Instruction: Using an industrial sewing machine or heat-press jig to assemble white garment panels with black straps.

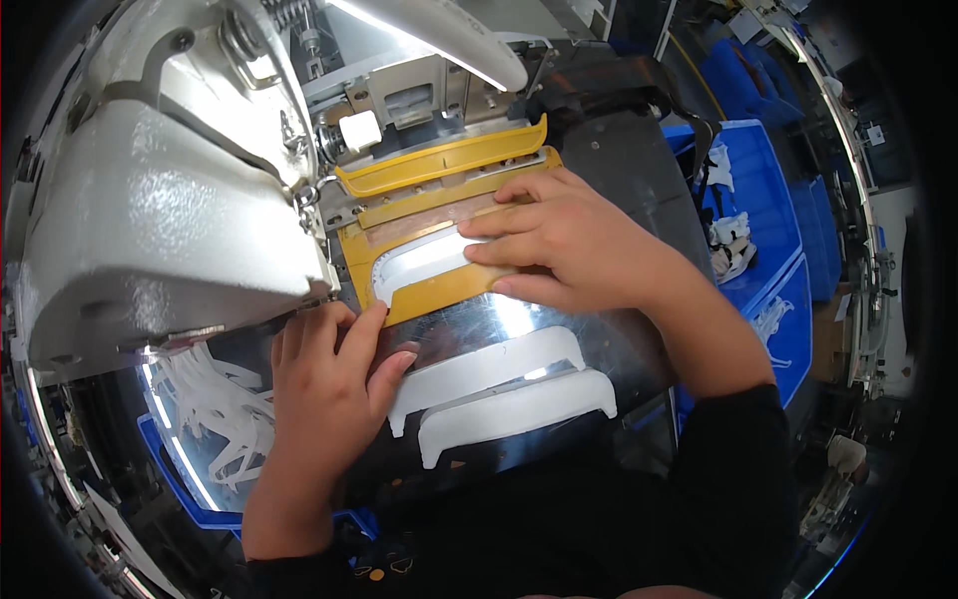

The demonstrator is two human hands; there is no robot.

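A flat yellow template plate lies on the shiny metal bed of a white sewing machine. In its cut-out sits a white curved piece, its right part hidden under my right hand. The fingers of that hand are spread and lie on the piece and the plate. My left hand touches the plate's lower left corner with the index fingertip, its thumb held apart. Closer to me, two loose white curved strips lie side by side on the metal.
Behind the plate stands a yellow raised clamp bar. White scraps or straps are heaped at the left, by a blue bin rim. Blue bins with white pieces stand at the right. A lamp bar hangs above.
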